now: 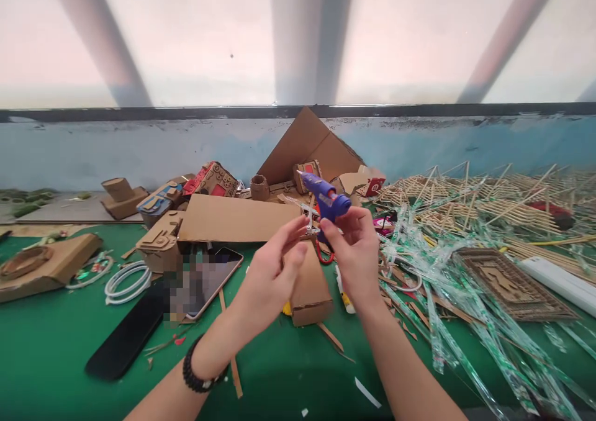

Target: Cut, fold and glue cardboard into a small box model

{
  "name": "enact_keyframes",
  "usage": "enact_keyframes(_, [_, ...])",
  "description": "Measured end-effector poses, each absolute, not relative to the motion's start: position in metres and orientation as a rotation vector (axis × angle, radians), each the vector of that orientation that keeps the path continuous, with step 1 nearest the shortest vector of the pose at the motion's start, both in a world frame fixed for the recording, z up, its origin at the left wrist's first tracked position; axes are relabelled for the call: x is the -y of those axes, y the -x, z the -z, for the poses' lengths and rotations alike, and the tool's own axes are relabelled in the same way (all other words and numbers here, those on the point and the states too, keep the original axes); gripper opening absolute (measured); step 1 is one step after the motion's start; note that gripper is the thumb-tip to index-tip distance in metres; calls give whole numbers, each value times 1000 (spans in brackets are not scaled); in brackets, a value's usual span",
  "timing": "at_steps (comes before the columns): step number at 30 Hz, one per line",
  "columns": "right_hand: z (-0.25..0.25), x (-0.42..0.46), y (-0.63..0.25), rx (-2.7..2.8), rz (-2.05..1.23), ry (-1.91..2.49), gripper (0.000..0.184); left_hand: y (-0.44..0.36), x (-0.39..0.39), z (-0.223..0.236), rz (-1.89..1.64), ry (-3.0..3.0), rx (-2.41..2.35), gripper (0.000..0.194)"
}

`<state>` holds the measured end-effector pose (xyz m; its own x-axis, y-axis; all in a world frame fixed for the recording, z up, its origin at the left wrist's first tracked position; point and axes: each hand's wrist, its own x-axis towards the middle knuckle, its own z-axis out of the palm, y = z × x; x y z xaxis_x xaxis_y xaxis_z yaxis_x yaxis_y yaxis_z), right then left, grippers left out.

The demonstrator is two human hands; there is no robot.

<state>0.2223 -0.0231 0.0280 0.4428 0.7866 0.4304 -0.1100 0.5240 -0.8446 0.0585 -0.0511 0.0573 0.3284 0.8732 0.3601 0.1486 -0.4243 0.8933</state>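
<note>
My right hand (356, 247) is closed round the grip of a blue glue gun (326, 199), its nozzle pointing up and left. My left hand (274, 272) is raised beside it, thumb and fingers pinched on a small pale piece (309, 222) just below the gun's nozzle; what the piece is I cannot make out. A black bead bracelet (198, 374) circles my left wrist. Below both hands a small cardboard block (310, 294) lies on the green table (56, 340).
A flat cardboard sheet (233, 219), cardboard models (162, 241) and a folded box (310, 144) crowd the middle and back. A phone (209, 281) and a black slab (128, 334) lie at left beside white cable (125, 278). Bamboo sticks (465, 200) and clear plastic strips (447, 297) cover the right.
</note>
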Motion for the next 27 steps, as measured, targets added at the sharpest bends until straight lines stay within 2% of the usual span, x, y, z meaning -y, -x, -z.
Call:
enact_keyframes(2, [-29,34,-207,1036,-650,757,28,-80,49,-62,-1154,-1693,-829,49])
enact_keyframes(6, [-22,50,-204,1197,-609,725,8,-107,45,-53,-1288,-1464,-833,45])
enact_keyframes(10, [-16,58,-247,1421,-591,867,19,-120,45,-40,-1325,-1337,-854,36])
enact_keyframes(12, [-13,57,-283,1398,-432,1058,29,-120,45,-38,-1302,-1300,-845,31])
enact_keyframes(14, [-6,50,-323,1427,-140,1345,23,-117,44,-40,-1289,-1264,-822,32])
enact_keyframes(17, [14,37,-370,1838,31,1685,27,-110,41,-46,-1246,-1211,-759,41])
enact_keyframes(21, [45,25,-387,2307,110,1861,34,-103,32,-52,-1223,-1192,-741,41])
enact_keyframes(27, [64,15,-382,2425,293,1817,30,-100,17,-52,-1239,-1333,-809,38])
